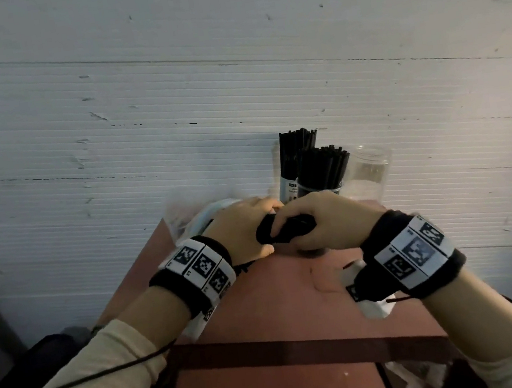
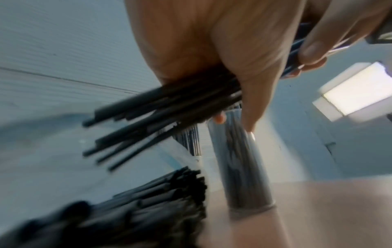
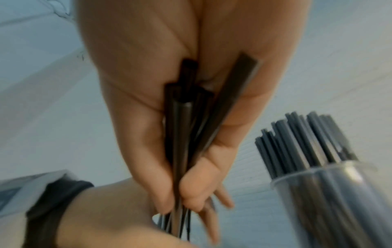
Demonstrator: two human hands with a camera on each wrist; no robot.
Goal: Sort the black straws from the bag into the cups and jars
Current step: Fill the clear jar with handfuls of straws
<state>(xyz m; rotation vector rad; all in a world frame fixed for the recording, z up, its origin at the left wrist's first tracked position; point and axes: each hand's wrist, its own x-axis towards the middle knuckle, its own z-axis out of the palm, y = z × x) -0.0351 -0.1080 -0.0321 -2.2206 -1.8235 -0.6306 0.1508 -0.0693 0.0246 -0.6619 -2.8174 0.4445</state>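
Both hands meet over the reddish table (image 1: 264, 311) and grip one bundle of black straws (image 1: 287, 228). My left hand (image 1: 249, 227) curls round the bundle's left part, where the straw ends (image 2: 131, 117) fan out below the palm (image 2: 201, 42). My right hand (image 1: 318, 227) wraps the right part, with straws (image 3: 180, 127) running between its fingers (image 3: 161, 184). A clear plastic bag (image 1: 185, 215) lies just left of the hands, holding more straws (image 2: 148, 201). Behind stand a tall container (image 1: 291, 162) and a cup (image 1: 324, 171), both full of straws, and an empty clear jar (image 1: 371, 167).
A white corrugated wall (image 1: 168, 91) rises right behind the containers. The table's left edge runs close by my left wrist. Thin cables trail from both wristbands. A dark object (image 1: 40, 355) sits low at the left, off the table.
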